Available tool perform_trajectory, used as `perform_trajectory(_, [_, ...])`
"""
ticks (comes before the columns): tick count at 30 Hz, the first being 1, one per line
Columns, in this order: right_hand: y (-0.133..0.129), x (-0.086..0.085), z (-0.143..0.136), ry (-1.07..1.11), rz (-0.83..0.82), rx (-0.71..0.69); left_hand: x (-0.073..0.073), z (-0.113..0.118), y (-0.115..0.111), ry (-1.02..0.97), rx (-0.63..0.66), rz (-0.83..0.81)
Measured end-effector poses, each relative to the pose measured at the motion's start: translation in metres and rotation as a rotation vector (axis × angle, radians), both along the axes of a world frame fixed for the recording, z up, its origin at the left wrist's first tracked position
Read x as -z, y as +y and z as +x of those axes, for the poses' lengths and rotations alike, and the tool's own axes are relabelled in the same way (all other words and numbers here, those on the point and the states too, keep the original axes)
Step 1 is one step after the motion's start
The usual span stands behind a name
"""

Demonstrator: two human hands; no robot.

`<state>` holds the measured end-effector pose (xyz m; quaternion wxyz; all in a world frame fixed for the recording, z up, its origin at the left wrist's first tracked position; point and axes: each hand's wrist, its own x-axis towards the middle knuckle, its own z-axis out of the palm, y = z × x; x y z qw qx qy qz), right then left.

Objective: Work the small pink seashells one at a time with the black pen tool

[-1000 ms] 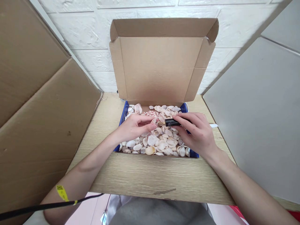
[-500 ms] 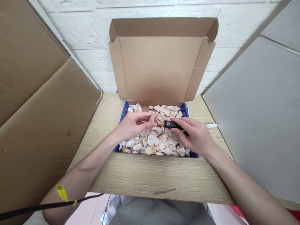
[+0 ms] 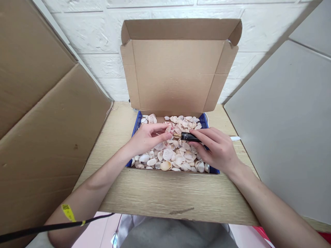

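The left hand (image 3: 148, 139) pinches a small ribbed seashell (image 3: 168, 129) between its thumb and fingers, the fingertips brought together around it, much of the shell hidden behind them. The right hand (image 3: 218, 146) grips a black pen-shaped tool (image 3: 190, 136), probably a mini drill, with thumb below and fingers along the top of its barrel. The tool's long axis runs nearly level from side to side, its brass-coloured tip (image 3: 177, 135) aimed leftward at the held shell. So the shell lies straight off the tool's tip, to the right hand's left; the left hand is nearer to it, since it has the shell in its grasp, while the right hand sits back behind the barrel. Tip and shell are very close; whether they touch cannot be told at this size. Both hands hover over an open box with blue side walls (image 3: 214, 169), which holds a spread of loose pale seashells (image 3: 178, 159). Its brown cardboard lid (image 3: 178, 72) stands raised at the back, before a white brick-patterned wall (image 3: 85, 31). The box rests on a wood-grain tabletop (image 3: 181, 193), a cardboard panel (image 3: 51, 131) standing to the left.
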<state>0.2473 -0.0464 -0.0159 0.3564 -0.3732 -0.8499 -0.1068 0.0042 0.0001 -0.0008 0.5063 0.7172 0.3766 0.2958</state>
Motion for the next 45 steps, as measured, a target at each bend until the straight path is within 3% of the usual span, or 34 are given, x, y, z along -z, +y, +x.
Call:
perform_trajectory(10, [0.0015, -0.0011, -0.0003, 0.014, 0.074, 0.007, 0.0012, -0.001, -0.001, 0.012, 0.137, -0.071])
perform_trajectory(31, [0.0005, 0.0007, 0.0002, 0.006, -0.038, -0.034, -0.0008, -0.0026, 0.0003, -0.088, 0.134, -0.149])
perform_trajectory(45, [0.0002, 0.0017, -0.0004, 0.001, -0.042, -0.018, 0.0012, -0.0031, 0.001, -0.065, 0.138, -0.108])
